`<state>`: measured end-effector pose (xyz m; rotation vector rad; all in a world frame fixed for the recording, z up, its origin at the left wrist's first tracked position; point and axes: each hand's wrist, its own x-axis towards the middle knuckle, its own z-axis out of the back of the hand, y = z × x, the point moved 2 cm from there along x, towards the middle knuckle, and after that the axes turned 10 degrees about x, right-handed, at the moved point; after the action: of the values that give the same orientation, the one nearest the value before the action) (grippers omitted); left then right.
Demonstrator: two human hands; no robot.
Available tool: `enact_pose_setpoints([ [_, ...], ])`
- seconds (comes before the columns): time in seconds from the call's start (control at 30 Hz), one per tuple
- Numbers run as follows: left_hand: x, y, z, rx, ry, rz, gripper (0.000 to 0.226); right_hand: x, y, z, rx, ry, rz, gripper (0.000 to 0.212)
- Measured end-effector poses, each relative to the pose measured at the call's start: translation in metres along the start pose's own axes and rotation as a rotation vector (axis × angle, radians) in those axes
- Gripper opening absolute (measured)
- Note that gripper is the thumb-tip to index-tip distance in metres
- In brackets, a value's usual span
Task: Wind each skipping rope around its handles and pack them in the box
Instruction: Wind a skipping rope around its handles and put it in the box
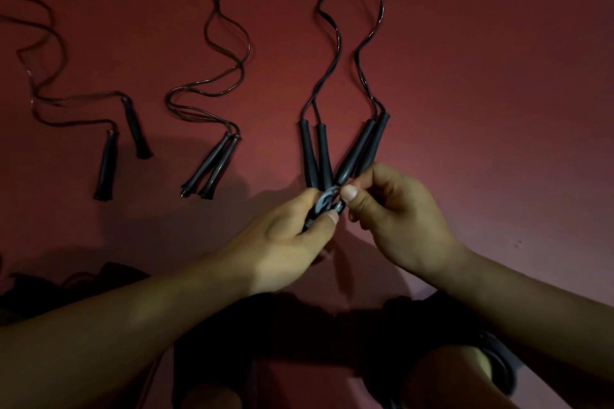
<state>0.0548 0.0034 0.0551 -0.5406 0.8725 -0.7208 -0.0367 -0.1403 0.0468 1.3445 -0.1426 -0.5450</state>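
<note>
a wide dark red floor (498,83) is seen, and it is dim, with dark shapes low down that cannot be made out. four skipping ropes are laid out on it, each with wavy cord running to the far edge: the far left rope (43,53) with its two handles apart, the second rope (216,43) with its handles side by side, the third rope (327,26), and the right rope (378,26). no box is seen anywhere. the near ends of the third rope's handles (314,156) and the right rope's handles (363,146) are met by the two hands. the left hand (285,236) is curled around the dark handle ends and something small and grey. the right hand (395,212) is closed in a pinch on the same spot, thumb on top. which rope is truly held cannot be told, because the ends are hidden by the fingers. it looks like the winding step is only being started, since every cord is still lying loose. next, one pair of handles would need to be held together firmly, and its long cord wrapped round and round them.
</note>
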Motion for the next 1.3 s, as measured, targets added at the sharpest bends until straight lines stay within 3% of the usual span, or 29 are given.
enact_pose_setpoints([
  [0.13, 0.004, 0.001, 0.002, -0.065, -0.037, 0.015, 0.033, 0.0, 0.003, 0.002, 0.123, 0.058, 0.054, 0.015],
  [0.23, 0.006, 0.006, 0.005, -0.121, -0.049, 0.011, 0.046, 0.003, 0.001, 0.0, 0.212, 0.083, -0.065, 0.013],
  [0.37, 0.006, 0.012, 0.01, -0.214, -0.081, -0.006, 0.046, 0.004, -0.002, -0.009, 0.209, 0.201, -0.2, 0.011],
  [0.63, 0.002, 0.032, 0.02, -0.132, -0.032, 0.057, 0.081, 0.017, 0.006, -0.016, 0.304, 0.084, -0.292, 0.023],
  [0.7, 0.0, 0.038, 0.023, -0.122, -0.046, 0.078, 0.075, 0.02, 0.008, -0.02, 0.247, 0.109, -0.264, 0.023],
  [0.8, -0.014, 0.036, 0.038, -0.177, -0.156, 0.116, 0.035, 0.027, 0.019, -0.027, 0.163, 0.23, -0.197, 0.018],
  [1.0, -0.07, 0.068, 0.086, -0.331, -0.352, 0.378, 0.042, 0.049, 0.071, -0.068, 0.17, 0.413, -0.171, 0.009],
  [1.13, -0.127, 0.087, 0.099, -0.544, -0.527, 0.54, 0.033, 0.056, 0.115, -0.115, 0.003, 0.649, -0.046, 0.007],
  [1.3, -0.183, 0.11, 0.085, -1.235, -0.622, 0.711, 0.043, 0.051, 0.159, -0.171, -0.186, 0.871, 0.128, 0.014],
])
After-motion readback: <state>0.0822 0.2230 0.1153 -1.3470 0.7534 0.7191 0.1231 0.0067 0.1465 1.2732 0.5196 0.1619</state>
